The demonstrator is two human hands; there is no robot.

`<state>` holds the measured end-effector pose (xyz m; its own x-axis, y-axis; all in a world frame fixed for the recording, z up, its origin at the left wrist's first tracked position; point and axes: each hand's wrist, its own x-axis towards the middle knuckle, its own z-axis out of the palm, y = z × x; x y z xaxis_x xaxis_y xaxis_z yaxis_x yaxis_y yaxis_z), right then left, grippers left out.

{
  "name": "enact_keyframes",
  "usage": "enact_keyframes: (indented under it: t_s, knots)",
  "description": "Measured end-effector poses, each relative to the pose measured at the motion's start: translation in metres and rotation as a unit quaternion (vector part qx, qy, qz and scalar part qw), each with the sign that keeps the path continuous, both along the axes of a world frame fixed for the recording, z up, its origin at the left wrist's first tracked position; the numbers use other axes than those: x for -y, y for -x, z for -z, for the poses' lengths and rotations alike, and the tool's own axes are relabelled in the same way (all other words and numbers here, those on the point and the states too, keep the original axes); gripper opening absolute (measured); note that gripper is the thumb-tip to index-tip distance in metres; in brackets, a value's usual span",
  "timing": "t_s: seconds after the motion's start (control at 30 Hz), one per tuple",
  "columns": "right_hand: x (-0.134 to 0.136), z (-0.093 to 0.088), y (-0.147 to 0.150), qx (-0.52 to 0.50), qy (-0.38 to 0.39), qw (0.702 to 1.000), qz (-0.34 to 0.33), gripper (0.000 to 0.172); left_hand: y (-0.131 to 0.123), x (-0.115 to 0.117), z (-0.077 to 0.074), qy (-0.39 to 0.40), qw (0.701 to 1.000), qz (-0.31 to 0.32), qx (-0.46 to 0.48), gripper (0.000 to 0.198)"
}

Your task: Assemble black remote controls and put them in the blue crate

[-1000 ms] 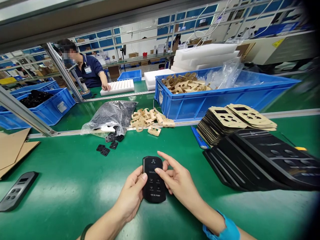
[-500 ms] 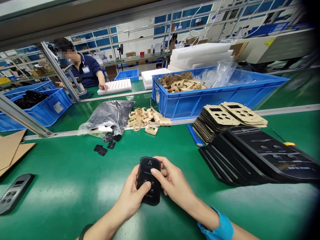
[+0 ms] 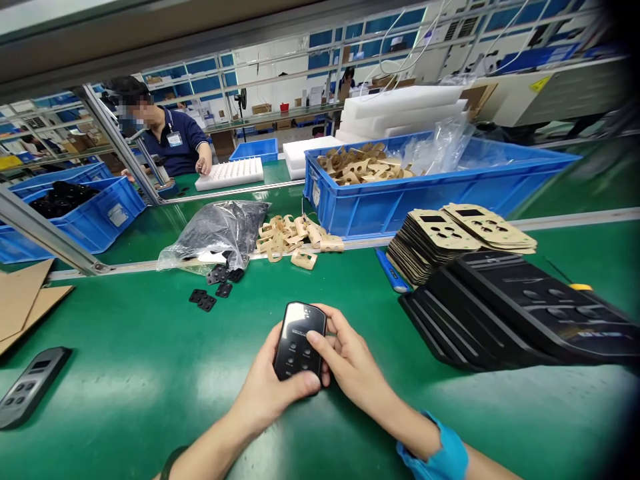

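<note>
A black handheld remote-like device (image 3: 296, 340) with round buttons and a glossy front is held between both hands above the green table. My left hand (image 3: 273, 380) grips its left side, the thumb across the lower end. My right hand (image 3: 345, 350) grips the right side, its thumb pressed on the front face near the middle. The fingers beneath the device are partly hidden. A similar grey device (image 3: 33, 387) with a small window lies at the left edge of the table, apart from both hands.
Black rubber keypads (image 3: 203, 299) lie by a clear bag (image 3: 215, 230) and peeled tan backings (image 3: 295, 233). On the right are black faceplates (image 3: 500, 307), tan adhesive sheets (image 3: 435, 233) and a blue cutter (image 3: 391, 270). A blue bin (image 3: 380, 207) stands behind. A co-worker (image 3: 175, 143) sits across.
The device has tilted and risen slightly, its front now catching light. My left thumb has slid from the buttons to the lower end. The co-worker's hand has lifted off the white tray.
</note>
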<state>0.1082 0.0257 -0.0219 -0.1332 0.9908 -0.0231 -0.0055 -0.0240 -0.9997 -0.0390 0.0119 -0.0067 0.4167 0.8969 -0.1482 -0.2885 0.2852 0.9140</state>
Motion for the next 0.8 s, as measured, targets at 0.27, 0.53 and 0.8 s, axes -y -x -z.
enact_keyframes:
  t_s: [0.27,0.53,0.8]
  knots:
    - [0.0010,0.0018,0.0011,-0.018,-0.008,1.000,-0.018,0.038,-0.0048,0.0063,-0.0015,0.005,0.998,-0.015,-0.068,0.062]
    - [0.0020,0.0020,0.0006,-0.002,-0.021,0.998,-0.064,0.061,0.0022,0.0055,0.0004,0.024,0.995,-0.027,-0.096,0.050]
    - [0.0025,0.0039,0.0040,-0.007,-0.083,0.995,-0.058,0.059,0.0014,0.0017,0.0048,0.013,0.993,-0.050,-0.108,0.063]
